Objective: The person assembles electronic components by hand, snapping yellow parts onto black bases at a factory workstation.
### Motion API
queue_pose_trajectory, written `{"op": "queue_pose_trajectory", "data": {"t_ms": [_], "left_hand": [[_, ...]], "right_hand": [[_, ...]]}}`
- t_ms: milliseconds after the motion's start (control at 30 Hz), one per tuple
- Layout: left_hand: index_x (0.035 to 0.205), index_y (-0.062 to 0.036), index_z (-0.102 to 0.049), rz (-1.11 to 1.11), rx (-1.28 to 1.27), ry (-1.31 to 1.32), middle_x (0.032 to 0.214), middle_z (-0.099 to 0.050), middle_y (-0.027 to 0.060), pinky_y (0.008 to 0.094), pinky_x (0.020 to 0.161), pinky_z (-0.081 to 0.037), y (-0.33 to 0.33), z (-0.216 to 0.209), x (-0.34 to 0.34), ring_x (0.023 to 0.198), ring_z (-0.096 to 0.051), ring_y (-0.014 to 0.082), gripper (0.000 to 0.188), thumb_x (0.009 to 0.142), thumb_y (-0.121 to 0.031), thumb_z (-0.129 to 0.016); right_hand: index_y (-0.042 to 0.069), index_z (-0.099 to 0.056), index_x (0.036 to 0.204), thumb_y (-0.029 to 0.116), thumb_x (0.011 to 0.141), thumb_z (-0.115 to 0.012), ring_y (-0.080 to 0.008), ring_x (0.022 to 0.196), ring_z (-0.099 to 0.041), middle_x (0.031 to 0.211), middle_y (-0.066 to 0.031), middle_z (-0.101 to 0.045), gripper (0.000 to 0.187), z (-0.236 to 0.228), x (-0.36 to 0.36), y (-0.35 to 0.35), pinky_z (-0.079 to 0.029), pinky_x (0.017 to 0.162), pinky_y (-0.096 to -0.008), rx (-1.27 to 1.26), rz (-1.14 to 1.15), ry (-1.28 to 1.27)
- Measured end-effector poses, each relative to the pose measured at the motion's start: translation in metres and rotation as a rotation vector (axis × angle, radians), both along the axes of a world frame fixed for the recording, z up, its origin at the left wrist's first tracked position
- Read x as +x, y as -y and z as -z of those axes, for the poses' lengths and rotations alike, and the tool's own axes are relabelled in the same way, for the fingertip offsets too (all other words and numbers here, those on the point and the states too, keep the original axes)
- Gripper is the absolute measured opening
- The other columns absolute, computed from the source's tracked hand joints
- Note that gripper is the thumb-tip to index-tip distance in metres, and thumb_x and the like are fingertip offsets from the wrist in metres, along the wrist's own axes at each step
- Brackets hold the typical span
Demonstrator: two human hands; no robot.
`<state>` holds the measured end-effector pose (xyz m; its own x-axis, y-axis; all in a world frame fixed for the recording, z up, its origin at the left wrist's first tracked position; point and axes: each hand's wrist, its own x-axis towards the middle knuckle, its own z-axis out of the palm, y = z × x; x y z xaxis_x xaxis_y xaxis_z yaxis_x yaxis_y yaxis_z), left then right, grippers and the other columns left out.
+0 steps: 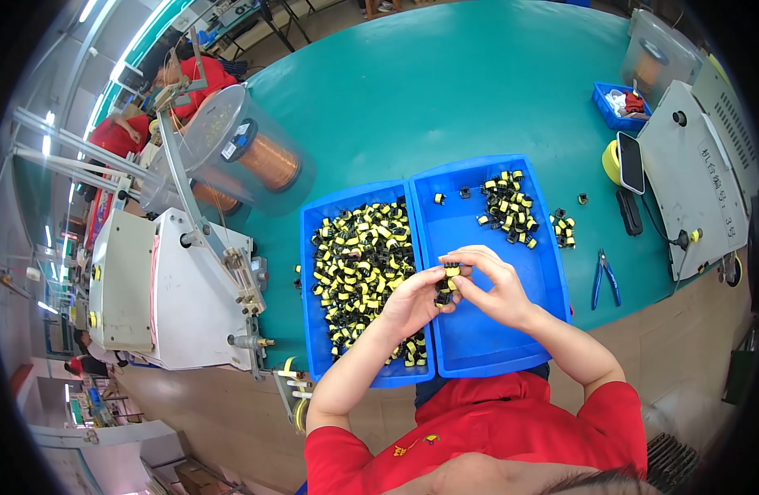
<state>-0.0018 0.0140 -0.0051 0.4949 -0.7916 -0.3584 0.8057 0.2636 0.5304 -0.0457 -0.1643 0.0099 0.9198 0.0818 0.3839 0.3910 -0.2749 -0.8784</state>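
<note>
The left grip [411, 299] cradles small, blocky black-and-yellow pieces [444, 295]; the right grip [501, 289] pinches one there. Beneath both, smooth blue plastic trays [499, 334]; farther, to their left, a copper-wound spool [268, 162] above the green surface [379, 99].

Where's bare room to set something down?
Most room: green table beyond the left tray and right tray, between the clear tub and small blue bin. Also the right tray's floor between right hand and near rim. Crowded: left tray, heaped with black-and-yellow parts; right tray's far right corner; table strip right of it, holding loose parts, pliers, phone.
</note>
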Motion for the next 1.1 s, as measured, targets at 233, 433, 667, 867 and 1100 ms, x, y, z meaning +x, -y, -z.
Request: {"op": "queue_pose_trajectory", "data": {"t_ms": [233, 433, 667, 867, 1100], "left_hand": [[0.116, -0.0041, -0.048, -0.124, 0.156, 0.22, 0.104, -0.056, 0.006, 0.0265, 0.07, -0.044, 0.003, -0.008, -0.002, 0.085, -0.054, 0.0112, 0.035, 0.086, -0.021, -0.051], [0.088, -0.0009, -0.053, -0.704, 1.088, 1.586, 0.095, -0.053, 0.0093, 0.0243, 0.061, -0.043, -0.011, -0.028, 0.015, 0.081, -0.054, 0.0153, 0.014, 0.076, -0.001, -0.06], [0.079, 0.0022, -0.056, -0.384, 2.158, 1.28, 0.09, -0.058, 0.0188, 0.0443, 0.074, -0.047, -0.04, -0.034, 0.02, 0.088, -0.055, 0.0355, 0.03, 0.079, -0.027, -0.049], [0.081, 0.0005, -0.058, -0.483, 2.206, 1.367, 0.087, -0.061, 0.0162, 0.0451, 0.076, -0.045, -0.046, -0.025, 0.025, 0.092, -0.056, 0.0328, 0.027, 0.082, -0.026, -0.05], [0.083, -0.0003, -0.06, -0.63, 2.05, 1.697, 0.09, -0.061, 0.0166, 0.0442, 0.086, -0.039, -0.04, -0.022, 0.024, 0.098, -0.054, 0.0338, 0.026, 0.082, -0.026, -0.056]], "right_hand": [[0.004, -0.051, 0.118, 0.004, 0.08, -0.058, -0.021, 0.101, -0.054, 0.107, -0.0112, -0.057, 0.039, 0.006, -0.003, -0.008, -0.046, 0.082, -0.0317, 0.104, -0.07, -0.018], [0.005, -0.038, 0.126, 0.003, 0.081, -0.057, -0.0175, 0.101, -0.053, 0.11, -0.0094, -0.053, 0.049, 0.009, -0.002, -0.005, -0.046, 0.082, -0.0314, 0.189, -0.027, -0.248], [0.006, -0.042, 0.12, 0.008, 0.086, -0.049, -0.0168, 0.095, -0.054, 0.105, -0.0081, -0.055, 0.036, 0.025, 0.0, -0.001, -0.045, 0.079, -0.0311, 0.127, 0.023, -0.497], [0.003, -0.049, 0.112, 0.011, 0.079, -0.053, -0.0303, 0.098, -0.052, 0.108, -0.0164, -0.053, 0.034, 0.032, -0.011, -0.014, -0.044, 0.081, -0.0403, -0.573, 0.014, -0.246], [0.004, -0.05, 0.115, 0.01, 0.072, -0.057, -0.033, 0.11, -0.044, 0.115, -0.0172, -0.047, 0.044, 0.058, 0.06, -0.024, -0.037, 0.091, -0.0455, -1.234, 0.232, 0.118]]}}
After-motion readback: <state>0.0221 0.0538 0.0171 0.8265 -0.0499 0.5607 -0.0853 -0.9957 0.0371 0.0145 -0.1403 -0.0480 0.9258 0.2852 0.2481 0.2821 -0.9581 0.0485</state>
